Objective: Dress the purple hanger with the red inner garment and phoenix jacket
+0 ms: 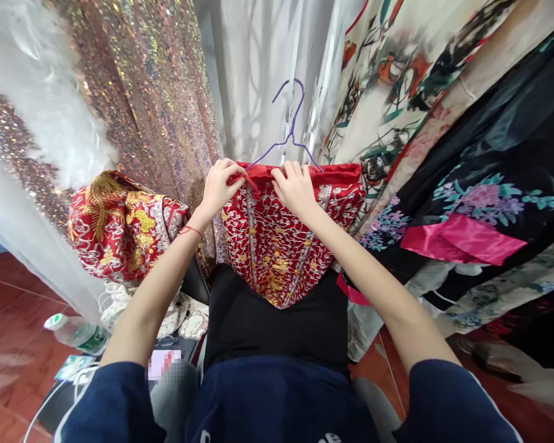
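A red skirt [277, 246] with silver and gold embroidery lies over my lap, its plain red waistband at the top. My left hand [222, 187] is closed on the waistband's left part, where a red tie [253, 186] hangs in a small loop beside my fingers. Further right, my right hand [295, 189] grips the same band, fingers over its top edge. Between and behind my hands stands a purple wire hanger [292, 132], hook upward; its lower part is hidden behind the skirt.
Another red embroidered garment [124, 224] is bundled at left, by a sequined cloth [152, 80]. White sheer fabric [253, 67] hangs ahead. Floral garments [397, 80] and a black one [498, 147] hang at right. A plastic bottle [76, 332] is at lower left.
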`<action>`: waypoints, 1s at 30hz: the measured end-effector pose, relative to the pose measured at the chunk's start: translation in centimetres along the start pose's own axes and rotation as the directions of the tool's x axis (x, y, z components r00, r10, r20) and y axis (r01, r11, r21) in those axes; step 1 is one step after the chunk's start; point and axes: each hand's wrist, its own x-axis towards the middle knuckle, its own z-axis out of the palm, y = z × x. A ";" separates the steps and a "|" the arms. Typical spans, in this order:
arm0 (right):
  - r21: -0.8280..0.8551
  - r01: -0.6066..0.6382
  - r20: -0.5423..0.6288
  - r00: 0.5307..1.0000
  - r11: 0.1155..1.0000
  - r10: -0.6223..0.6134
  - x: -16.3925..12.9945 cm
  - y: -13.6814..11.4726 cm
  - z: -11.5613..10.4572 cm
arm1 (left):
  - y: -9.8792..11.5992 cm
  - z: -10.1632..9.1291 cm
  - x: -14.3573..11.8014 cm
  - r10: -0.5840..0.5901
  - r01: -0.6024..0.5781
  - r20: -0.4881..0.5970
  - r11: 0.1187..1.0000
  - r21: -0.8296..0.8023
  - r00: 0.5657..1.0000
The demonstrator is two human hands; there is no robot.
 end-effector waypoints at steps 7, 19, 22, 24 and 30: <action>0.199 -0.261 0.042 0.965 0.945 0.258 1.6 -1.4 1.2 | -0.5 -0.2 -2.1 0.057 -0.074 0.156 0.992 0.106 0.986; 0.800 -0.374 0.260 0.921 0.470 0.290 2.2 -4.1 5.0 | -1.0 2.8 -3.1 -0.347 0.308 0.025 0.794 -0.525 0.937; 0.865 -0.498 0.470 0.846 0.059 0.251 2.7 -4.3 5.7 | -0.9 3.0 -3.0 -0.338 0.284 0.008 0.777 -0.562 0.941; 0.842 -0.533 0.536 0.816 -0.080 0.217 2.8 -4.4 5.6 | -0.9 3.1 -2.9 -0.355 0.295 0.003 0.771 -0.565 0.935; 0.878 -0.476 0.469 0.840 -0.043 0.271 2.7 -4.1 5.5 | -1.5 3.7 -3.0 -0.409 0.302 -0.027 0.714 -0.632 0.912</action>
